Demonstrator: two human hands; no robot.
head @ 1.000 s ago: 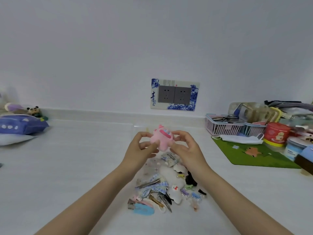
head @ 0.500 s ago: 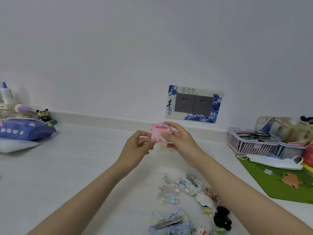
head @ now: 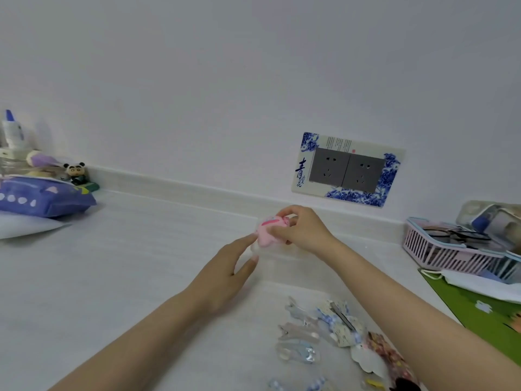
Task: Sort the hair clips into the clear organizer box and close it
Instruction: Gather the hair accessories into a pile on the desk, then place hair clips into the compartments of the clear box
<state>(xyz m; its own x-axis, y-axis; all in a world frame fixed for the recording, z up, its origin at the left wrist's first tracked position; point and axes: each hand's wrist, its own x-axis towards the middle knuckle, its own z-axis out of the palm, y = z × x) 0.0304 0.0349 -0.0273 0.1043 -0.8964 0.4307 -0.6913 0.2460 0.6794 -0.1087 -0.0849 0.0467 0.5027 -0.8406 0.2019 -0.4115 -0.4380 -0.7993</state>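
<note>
Pink plush clip in right hand (left hand loose).

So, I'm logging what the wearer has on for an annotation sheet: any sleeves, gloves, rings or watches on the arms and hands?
None that show. Both forearms are bare to the frame's lower edge, and neither the left hand nor the right hand wears a glove, ring or watch.

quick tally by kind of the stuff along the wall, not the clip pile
Wall sockets: 2
Pink baskets: 1
Panda figures: 1
Blue-capped bottles: 1
Purple packs: 1
Total: 6
</note>
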